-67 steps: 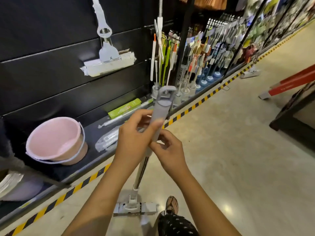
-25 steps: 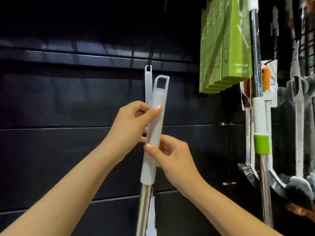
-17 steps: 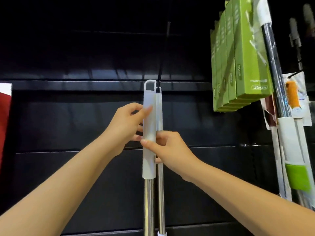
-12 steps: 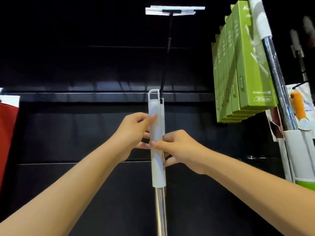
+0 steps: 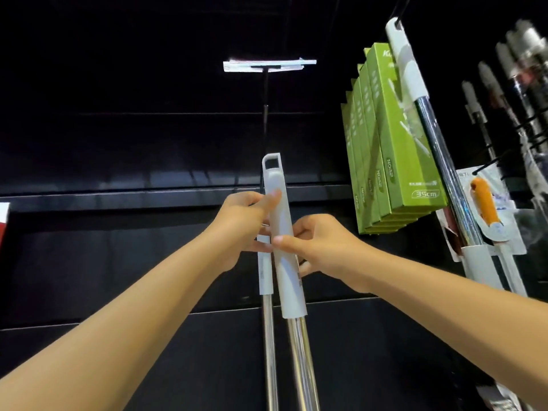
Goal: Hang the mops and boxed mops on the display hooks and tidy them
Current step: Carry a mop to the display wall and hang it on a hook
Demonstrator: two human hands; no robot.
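Hanging step: left hand (image 5: pixel 240 229) and right hand (image 5: pixel 320 247) fingers curl round the mop handle (image 5: pixel 286 262) (loop (image 5: pixel 272 164) apparently unhooked). Next, thread the loop onto the display hook (image 5: pixel 266 120).

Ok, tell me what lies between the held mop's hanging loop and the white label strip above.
Head view: only the black display hook runs between the hanging loop and the label strip, against the dark panel.

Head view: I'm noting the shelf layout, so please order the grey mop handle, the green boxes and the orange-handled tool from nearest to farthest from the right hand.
1. grey mop handle: at centre, gripped by the right hand itself.
2. green boxes: hanging up and to the right of that hand.
3. orange-handled tool: in its package, farther right, beyond the boxes.
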